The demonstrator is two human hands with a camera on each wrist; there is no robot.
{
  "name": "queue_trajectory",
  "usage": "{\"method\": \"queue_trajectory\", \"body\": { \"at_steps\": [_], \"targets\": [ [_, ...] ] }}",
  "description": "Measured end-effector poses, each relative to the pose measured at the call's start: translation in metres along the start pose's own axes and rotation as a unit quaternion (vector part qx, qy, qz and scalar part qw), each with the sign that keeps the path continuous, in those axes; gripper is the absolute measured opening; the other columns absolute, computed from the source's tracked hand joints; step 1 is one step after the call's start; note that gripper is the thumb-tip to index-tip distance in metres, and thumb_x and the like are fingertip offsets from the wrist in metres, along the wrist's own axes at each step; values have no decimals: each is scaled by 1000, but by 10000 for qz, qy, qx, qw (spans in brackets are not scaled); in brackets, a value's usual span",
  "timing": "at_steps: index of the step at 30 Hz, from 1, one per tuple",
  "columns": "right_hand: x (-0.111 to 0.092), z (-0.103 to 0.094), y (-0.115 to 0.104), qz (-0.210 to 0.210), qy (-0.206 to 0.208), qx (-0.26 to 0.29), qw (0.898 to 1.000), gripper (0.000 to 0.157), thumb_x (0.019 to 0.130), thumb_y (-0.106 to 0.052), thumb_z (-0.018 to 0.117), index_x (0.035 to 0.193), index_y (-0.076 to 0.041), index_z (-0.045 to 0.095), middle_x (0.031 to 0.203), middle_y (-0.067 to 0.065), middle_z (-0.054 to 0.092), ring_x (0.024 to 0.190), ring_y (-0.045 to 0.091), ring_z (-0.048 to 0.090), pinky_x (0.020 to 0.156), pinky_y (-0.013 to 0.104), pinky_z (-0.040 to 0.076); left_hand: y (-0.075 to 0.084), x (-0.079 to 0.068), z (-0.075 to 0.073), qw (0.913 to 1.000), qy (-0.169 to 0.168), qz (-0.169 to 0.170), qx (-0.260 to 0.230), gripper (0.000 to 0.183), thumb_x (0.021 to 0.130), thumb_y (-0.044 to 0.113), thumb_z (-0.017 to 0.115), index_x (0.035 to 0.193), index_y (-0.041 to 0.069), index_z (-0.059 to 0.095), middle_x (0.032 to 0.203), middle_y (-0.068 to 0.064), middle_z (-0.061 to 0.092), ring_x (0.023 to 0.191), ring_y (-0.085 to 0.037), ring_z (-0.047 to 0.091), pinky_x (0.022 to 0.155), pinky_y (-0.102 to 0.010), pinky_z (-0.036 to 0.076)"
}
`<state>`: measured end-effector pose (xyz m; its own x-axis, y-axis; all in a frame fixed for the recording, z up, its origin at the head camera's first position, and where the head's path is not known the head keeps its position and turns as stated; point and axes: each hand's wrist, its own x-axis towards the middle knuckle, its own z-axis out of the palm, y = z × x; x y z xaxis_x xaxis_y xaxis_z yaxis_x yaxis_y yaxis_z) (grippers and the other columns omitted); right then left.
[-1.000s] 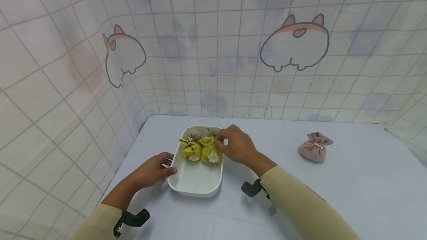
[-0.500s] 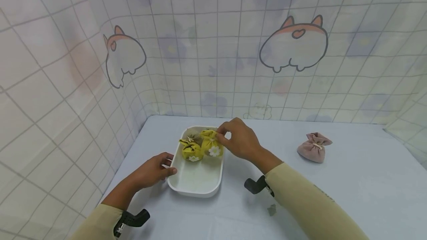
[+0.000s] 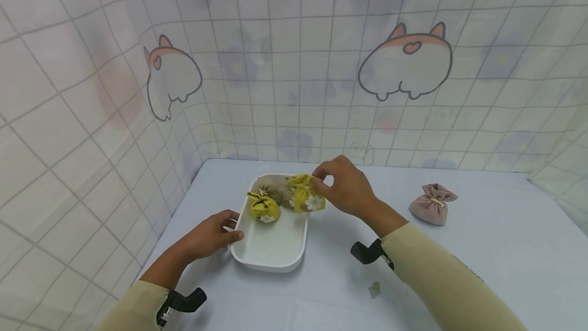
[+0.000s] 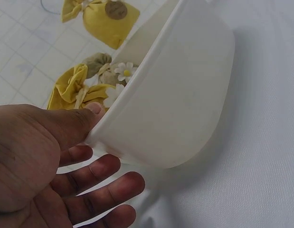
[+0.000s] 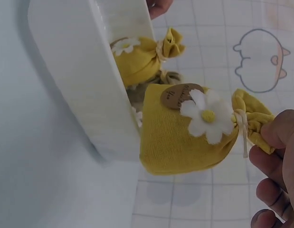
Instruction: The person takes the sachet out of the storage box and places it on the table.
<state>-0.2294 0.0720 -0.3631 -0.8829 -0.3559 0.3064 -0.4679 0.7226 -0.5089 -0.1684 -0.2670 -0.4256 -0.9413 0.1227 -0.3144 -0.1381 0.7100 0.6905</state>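
Note:
My right hand (image 3: 346,185) pinches the gathered neck of a yellow drawstring pouch (image 3: 307,195). This pouch hangs over the right rim of a white plastic tub (image 3: 271,267); in the right wrist view its daisy (image 5: 207,115) and brown tag (image 5: 177,96) show. At the tub's left side my left hand (image 3: 213,234) holds the rim, thumb (image 4: 80,123) over the edge and other fingers outside. Inside the tub sit another yellow pouch (image 3: 265,209) and two greyish-beige pouches, one (image 3: 266,188) at the back left, the other (image 3: 287,193) partly hidden by the held pouch.
A dusty-pink pouch (image 3: 432,206) stands alone on the white-covered table (image 3: 487,249) to the right. A grid-patterned curtain (image 3: 294,80) with cartoon animals rises behind and at the left. A small greyish patch (image 3: 374,289) lies on the tablecloth near the right forearm.
My right hand has lifted the yellow pouch up from inside the tub and moved it right, uncovering the beige pouch behind. My left hand and the tub have stayed put.

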Motion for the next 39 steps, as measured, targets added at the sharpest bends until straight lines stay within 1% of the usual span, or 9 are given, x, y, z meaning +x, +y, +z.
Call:
{"method": "queue_trajectory", "body": {
  "at_steps": [9,11,16,21,29,39],
  "targets": [
    [-7,-13,16,21,170,-111,9998,8,97,-26,71,99,-20,76,101,-5,65,107,18,57,75,41,53,-1,1,-1,10000,-58,-20,76,54,95,26,75,141,6,54,129,-11,63,102,-22,65,79,-40,57],
    [-9,-15,19,38,185,-124,9997,8,96,-26,71,98,-20,76,101,-3,65,105,18,58,73,41,52,-1,2,0,10000,-41,-48,61,53,95,26,75,141,7,55,129,-11,62,102,-22,65,79,-40,57],
    [-14,-21,26,204,152,-209,9995,10,97,-27,71,100,-19,77,104,-1,65,106,20,58,73,42,52,-2,3,0,9999,-31,-93,64,53,95,25,75,141,8,55,129,-12,62,101,-22,65,79,-39,57],
    [-19,-28,33,358,121,-295,9989,13,98,-27,70,102,-17,77,108,2,65,109,23,57,76,44,52,-1,2,0,9999,-47,-92,78,53,95,26,76,141,8,55,130,-12,62,100,-21,65,79,-39,57],
    [-27,-37,45,480,112,-334,9982,16,99,-30,68,104,-17,76,110,4,64,104,23,58,75,44,51,2,1,-1,9999,-62,-40,95,53,95,27,76,140,7,55,129,-12,63,97,-21,65,78,-40,56],
    [-38,-43,59,642,101,-404,9971,15,99,-29,69,103,-16,76,110,5,64,103,25,58,76,46,52,-5,2,0,9999,-23,15,-106,49,96,23,74,139,7,56,127,-13,63,101,-21,66,78,-38,56]
  ]
}}
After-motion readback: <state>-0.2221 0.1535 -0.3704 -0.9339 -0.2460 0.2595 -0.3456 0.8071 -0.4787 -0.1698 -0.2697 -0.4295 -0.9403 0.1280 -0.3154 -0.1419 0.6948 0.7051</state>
